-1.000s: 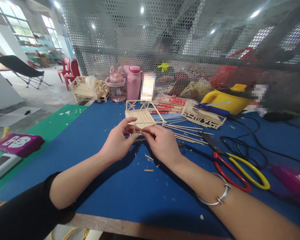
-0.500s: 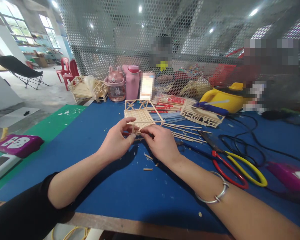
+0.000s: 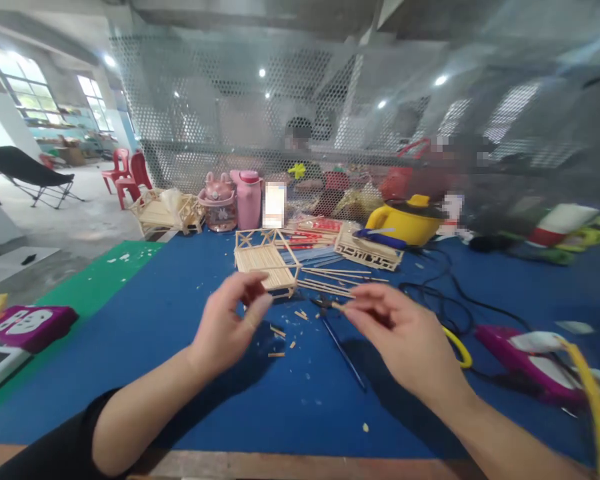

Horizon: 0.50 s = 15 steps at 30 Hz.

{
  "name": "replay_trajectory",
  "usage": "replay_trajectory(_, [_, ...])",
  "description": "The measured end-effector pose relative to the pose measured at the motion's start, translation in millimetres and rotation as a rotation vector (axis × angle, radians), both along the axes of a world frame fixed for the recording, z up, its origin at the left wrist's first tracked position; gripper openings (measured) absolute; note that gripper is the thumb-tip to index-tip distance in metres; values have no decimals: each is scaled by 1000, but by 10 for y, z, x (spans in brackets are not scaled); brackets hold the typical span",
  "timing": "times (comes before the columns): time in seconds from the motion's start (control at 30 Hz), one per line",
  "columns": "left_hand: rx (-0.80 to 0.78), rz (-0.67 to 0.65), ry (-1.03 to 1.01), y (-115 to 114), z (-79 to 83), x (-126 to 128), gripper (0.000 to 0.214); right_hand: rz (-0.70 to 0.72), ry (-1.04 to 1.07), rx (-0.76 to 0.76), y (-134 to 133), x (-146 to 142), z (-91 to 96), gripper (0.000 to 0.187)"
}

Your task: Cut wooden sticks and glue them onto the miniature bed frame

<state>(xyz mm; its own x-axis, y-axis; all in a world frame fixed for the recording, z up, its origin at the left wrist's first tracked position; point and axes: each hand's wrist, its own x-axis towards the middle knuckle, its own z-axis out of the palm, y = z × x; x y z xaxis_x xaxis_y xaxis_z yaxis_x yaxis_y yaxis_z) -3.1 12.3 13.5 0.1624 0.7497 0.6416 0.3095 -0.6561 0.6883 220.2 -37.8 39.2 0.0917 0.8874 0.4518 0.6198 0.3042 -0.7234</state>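
Observation:
A small railed bench-like model of pale wooden sticks [image 3: 265, 263] stands on the blue tabletop [image 3: 220, 407]. My left hand [image 3: 227, 320] is at its near left edge, fingers curved, thumb apart from them, with nothing visible in the grasp. To the right, my right hand [image 3: 400, 333] has its thumb and fingers pinched at small dark-headed pliers [image 3: 343, 350]. One blue handle points towards the table's front edge; the fingers partly hide the rest. Behind the pliers lie several loose thin sticks [image 3: 330, 283]. Short cut-off bits [image 3: 277, 355] are scattered between my hands.
At the back stand a finished-looking stick model [image 3: 155, 213], a pink bottle [image 3: 249, 200], a second stick model [image 3: 367, 250] and a yellow pot [image 3: 410, 223]. Black cables [image 3: 450, 287], a yellow scissor handle [image 3: 460, 347] and a purple device [image 3: 520, 357] are on the right.
My right hand has left the stick model and moved right to the pliers, which have turned, handle towards me. My left hand has drawn slightly away from the model. The view has shifted.

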Motion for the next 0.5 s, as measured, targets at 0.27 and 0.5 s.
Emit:
replay_trajectory(0.27, [-108, -533, 637, -241, 147, 524, 25, -8, -225, 74, -460, 31, -310, 16])
replay_trajectory(0.5, [-111, -477, 577, -227, 10, 497, 26, 85, -158, -61, -391, -46, -337, 13])
